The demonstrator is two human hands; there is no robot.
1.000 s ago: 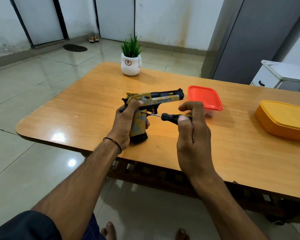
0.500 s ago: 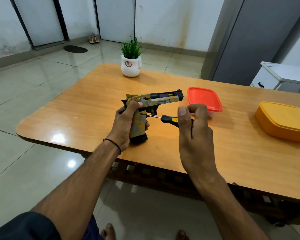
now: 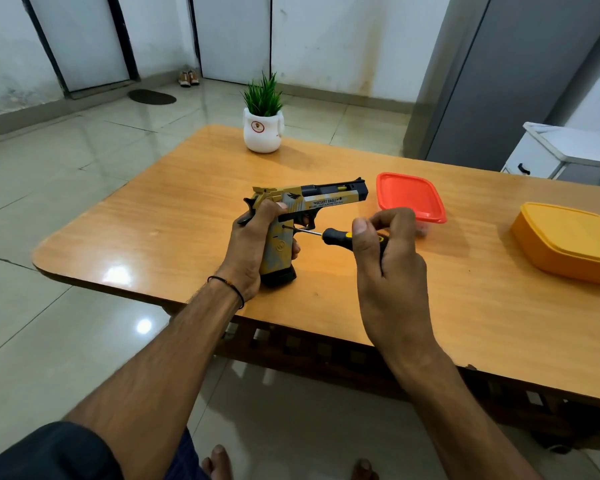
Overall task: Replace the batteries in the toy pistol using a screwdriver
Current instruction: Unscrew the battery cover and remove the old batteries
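Early stage: the left hand [image 3: 250, 251] grips the pistol [image 3: 312, 197] upright on the worktop [image 3: 187, 209]. The right hand [image 3: 388, 268] pinches the screwdriver [image 3: 333, 236], tip at a grip screw [image 3: 284, 226]. Nothing looks opened yet, so the whole battery swap remains.

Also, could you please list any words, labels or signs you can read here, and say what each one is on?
"DESERT EAGLE": on the slide of the toy pistol.
Smaller line just below it: too small to read surely.
Round emblem on the white plant pot: blurred, unreadable.
On the screwdriver: no text shows.
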